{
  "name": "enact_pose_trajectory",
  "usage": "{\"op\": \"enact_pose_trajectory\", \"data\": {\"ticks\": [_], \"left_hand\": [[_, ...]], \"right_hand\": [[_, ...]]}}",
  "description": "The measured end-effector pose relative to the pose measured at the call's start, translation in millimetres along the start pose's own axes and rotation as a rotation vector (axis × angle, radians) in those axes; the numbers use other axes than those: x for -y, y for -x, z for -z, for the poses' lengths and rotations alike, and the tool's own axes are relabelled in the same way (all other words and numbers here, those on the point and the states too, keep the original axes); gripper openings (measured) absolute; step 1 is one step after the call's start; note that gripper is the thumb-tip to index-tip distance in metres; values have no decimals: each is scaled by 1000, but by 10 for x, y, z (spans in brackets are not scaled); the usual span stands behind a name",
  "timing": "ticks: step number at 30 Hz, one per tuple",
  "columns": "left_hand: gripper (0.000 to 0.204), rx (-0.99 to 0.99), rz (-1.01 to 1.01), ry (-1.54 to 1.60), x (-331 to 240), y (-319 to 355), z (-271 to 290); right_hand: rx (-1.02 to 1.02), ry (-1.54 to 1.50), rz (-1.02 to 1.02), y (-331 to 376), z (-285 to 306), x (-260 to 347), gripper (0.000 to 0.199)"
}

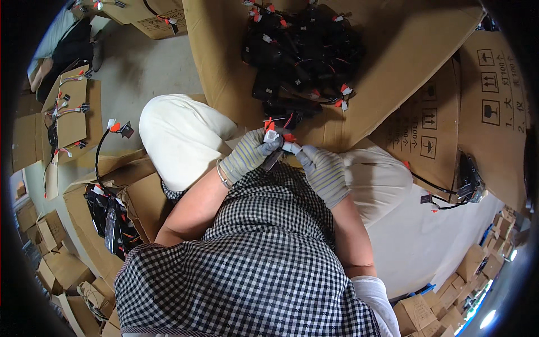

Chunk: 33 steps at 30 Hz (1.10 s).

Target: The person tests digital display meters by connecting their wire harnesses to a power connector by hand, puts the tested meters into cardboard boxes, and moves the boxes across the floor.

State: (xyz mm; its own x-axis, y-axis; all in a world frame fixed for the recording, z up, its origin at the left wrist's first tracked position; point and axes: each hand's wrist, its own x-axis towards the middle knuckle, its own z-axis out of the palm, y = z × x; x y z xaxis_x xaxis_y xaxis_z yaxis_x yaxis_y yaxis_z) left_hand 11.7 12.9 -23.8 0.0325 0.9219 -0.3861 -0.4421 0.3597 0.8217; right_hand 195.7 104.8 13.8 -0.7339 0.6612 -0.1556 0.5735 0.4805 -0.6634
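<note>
Both my hands, in striped work gloves, meet over my lap at the near edge of a large cardboard box. My left hand is closed on a white plug connector with a red part at its top. Close beside it, my right hand pinches another white plug connector that has a red piece on it. A dark part hangs below the two connectors, partly hidden by the fingers. Just beyond, a heap of black wired parts with red and white plugs lies on the cardboard.
At my left stands an open carton holding black wired parts in clear bags. Farther left, wired connectors lie on a cardboard piece. Tall printed cartons rise on the right, with a bagged black part beside them. Another person's leg shows at upper left.
</note>
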Motion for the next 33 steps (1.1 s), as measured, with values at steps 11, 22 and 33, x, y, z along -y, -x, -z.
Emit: {"op": "enact_pose_trajectory", "data": {"ticks": [11, 22, 33], "left_hand": [[28, -149, 135, -586, 87, -102, -24], [37, 57, 426, -1020, 243, -89, -19], [35, 64, 480, -986, 430, -67, 21]], "right_hand": [[210, 451, 192, 76, -219, -203, 21], [289, 195, 148, 239, -462, -215, 20], [371, 166, 83, 245, -472, -303, 30]]}}
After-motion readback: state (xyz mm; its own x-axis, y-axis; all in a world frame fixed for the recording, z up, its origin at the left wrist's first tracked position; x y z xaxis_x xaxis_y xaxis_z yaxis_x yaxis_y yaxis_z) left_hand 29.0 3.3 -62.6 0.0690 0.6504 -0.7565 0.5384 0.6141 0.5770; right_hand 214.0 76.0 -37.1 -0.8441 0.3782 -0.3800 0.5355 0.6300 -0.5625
